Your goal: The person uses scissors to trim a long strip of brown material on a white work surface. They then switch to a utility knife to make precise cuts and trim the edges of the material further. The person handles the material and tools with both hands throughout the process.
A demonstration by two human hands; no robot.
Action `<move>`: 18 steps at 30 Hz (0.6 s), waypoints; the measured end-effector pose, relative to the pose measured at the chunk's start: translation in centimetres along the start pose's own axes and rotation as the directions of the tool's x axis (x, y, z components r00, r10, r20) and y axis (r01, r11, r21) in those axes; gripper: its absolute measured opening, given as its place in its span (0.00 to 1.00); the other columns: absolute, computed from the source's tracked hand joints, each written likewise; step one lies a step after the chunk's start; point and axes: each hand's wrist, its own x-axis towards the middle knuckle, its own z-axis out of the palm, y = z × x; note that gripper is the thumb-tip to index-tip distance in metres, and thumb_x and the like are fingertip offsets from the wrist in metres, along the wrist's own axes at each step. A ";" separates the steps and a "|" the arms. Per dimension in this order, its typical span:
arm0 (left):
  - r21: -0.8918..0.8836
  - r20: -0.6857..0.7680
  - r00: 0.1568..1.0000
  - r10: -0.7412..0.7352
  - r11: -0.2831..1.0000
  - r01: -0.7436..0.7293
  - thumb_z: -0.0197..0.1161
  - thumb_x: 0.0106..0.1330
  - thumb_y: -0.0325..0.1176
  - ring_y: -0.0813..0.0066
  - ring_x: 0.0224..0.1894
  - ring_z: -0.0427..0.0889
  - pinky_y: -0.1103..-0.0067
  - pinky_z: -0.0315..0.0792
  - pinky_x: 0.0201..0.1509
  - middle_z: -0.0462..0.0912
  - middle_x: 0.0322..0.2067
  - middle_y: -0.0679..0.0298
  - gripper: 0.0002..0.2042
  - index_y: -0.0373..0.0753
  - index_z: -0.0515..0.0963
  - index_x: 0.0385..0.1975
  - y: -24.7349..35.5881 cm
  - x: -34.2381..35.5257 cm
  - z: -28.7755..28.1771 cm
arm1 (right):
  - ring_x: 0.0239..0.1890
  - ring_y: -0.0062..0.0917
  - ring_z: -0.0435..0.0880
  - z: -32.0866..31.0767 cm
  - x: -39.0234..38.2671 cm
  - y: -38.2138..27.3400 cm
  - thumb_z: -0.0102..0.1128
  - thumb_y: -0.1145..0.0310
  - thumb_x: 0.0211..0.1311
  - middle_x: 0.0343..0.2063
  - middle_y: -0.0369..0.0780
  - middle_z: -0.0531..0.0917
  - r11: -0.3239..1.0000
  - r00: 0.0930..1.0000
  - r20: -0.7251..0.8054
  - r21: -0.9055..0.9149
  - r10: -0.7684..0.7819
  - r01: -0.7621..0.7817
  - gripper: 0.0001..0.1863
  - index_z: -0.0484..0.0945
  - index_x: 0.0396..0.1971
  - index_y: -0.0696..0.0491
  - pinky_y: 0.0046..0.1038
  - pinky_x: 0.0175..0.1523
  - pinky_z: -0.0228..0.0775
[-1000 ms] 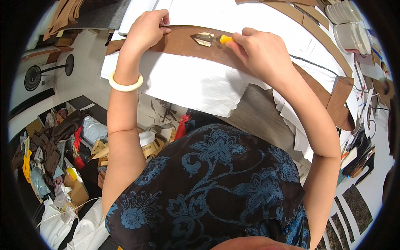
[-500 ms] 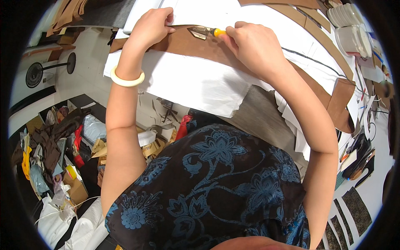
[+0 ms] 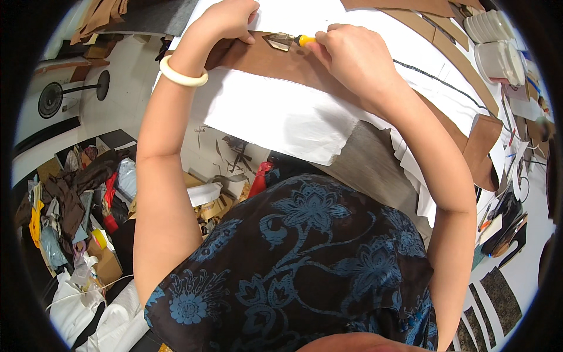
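Observation:
A long brown leather-like strip (image 3: 278, 66) lies across white paper (image 3: 264, 108) on the table. My left hand (image 3: 227, 22) is at the strip's left part, its fingers curled and its thumb pressing on the upper edge; the underside of that grip is hidden. With my right hand (image 3: 358, 56), closed round the yellow handle, I hold a small trowel-shaped iron (image 3: 280, 41). Its pointed metal head lies along the strip's upper edge, a little right of my left thumb. To the right of my right hand runs a dark cord (image 3: 437, 79) over the paper.
White tubs (image 3: 499, 61) stand at the far right, near more brown strips (image 3: 410, 29). A brown piece (image 3: 484, 144) curls at the table's right side. Lower left, a heap of fabric and bags (image 3: 82, 193) fills a dark surface. Dark patterned pieces (image 3: 501, 296) lie lower right.
My left hand has shifted a little up and to the right along the strip. The iron and my right hand have moved slightly left and up.

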 end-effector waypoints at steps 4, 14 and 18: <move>0.047 -0.076 0.988 0.138 0.990 -0.135 0.85 0.43 0.37 0.43 0.42 0.86 0.57 0.78 0.45 0.87 0.35 0.47 0.21 0.36 0.84 0.35 -1.3 1.3 0.9 | 0.31 0.44 0.90 -0.1 -0.3 -0.5 0.66 0.60 0.70 0.26 0.48 0.88 1.000 0.999 0.043 0.006 0.025 -0.025 0.18 0.88 0.25 0.58 0.42 0.38 0.83; 0.037 -0.050 0.987 0.151 0.988 -0.149 0.86 0.41 0.36 0.43 0.40 0.85 0.59 0.78 0.43 0.87 0.33 0.48 0.21 0.36 0.83 0.32 -1.1 1.4 0.6 | 0.29 0.40 0.89 -0.1 0.0 -1.2 0.61 0.57 0.76 0.28 0.44 0.87 1.000 0.989 0.145 -0.003 -0.025 0.026 0.19 0.88 0.30 0.56 0.39 0.36 0.81; -0.006 -0.014 0.985 0.172 0.985 -0.172 0.85 0.42 0.35 0.44 0.40 0.85 0.60 0.78 0.44 0.87 0.34 0.48 0.20 0.36 0.84 0.33 -1.4 2.3 0.7 | 0.30 0.40 0.89 -0.6 -1.3 -1.5 0.62 0.58 0.75 0.28 0.45 0.88 0.999 0.980 0.195 0.034 -0.036 0.030 0.19 0.87 0.29 0.56 0.40 0.37 0.82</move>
